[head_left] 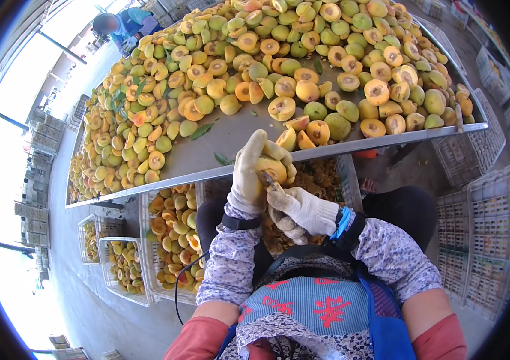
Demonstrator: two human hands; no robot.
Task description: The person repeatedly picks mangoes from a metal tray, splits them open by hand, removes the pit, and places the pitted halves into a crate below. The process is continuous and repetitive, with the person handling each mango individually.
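Note:
My left hand, in a pale work glove, is wrapped round a yellow peach just off the near edge of the metal table. Pinched in my gloved right hand is a small tool with a dark metal tip, which meets the cut side of the peach. Its exact kind is mostly hidden by my fingers. Across the tabletop lies a large heap of halved peaches, green-yellow outside and orange inside. Several show brown pit hollows or pits.
Below my hands, a crate contains brownish pits or scraps. To the left stand plastic crates of peach halves. White crates are stacked at right. A raised metal rim edges the table. Another person works beyond its far left side.

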